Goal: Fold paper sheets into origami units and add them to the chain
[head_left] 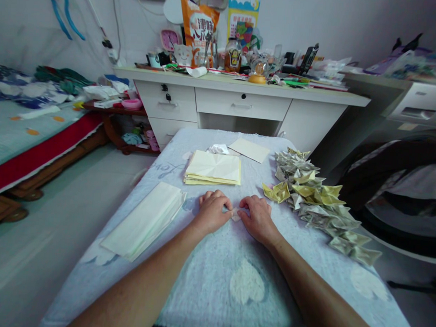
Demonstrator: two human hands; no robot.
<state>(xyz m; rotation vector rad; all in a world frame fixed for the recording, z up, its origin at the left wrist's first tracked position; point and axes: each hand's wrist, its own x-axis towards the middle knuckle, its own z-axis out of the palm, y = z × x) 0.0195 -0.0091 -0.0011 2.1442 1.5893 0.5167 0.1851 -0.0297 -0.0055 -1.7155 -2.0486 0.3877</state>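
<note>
Both hands meet low over the middle of the cloth-covered table (205, 283). A small pale piece of paper (235, 214) sits between them, mostly covered by the fingers. My left hand (213, 211) pinches its left side with curled fingers. On its right side the thumb and fingers of my right hand (257, 217) close in the same way. Just beyond the hands lies a stack of creased cream and yellow paper sheets (213, 167). Left of my left forearm rests a pile of long folded pale paper (145, 220). Rows of folded paper boats (320, 214) stand to the right.
Behind the stack are a crumpled white tissue (218, 149) and a flat cream card (249, 150). A cluttered white desk (242, 104) stands against the wall. There is a bed (41, 141) at the left and a washing machine (419, 107) at the right.
</note>
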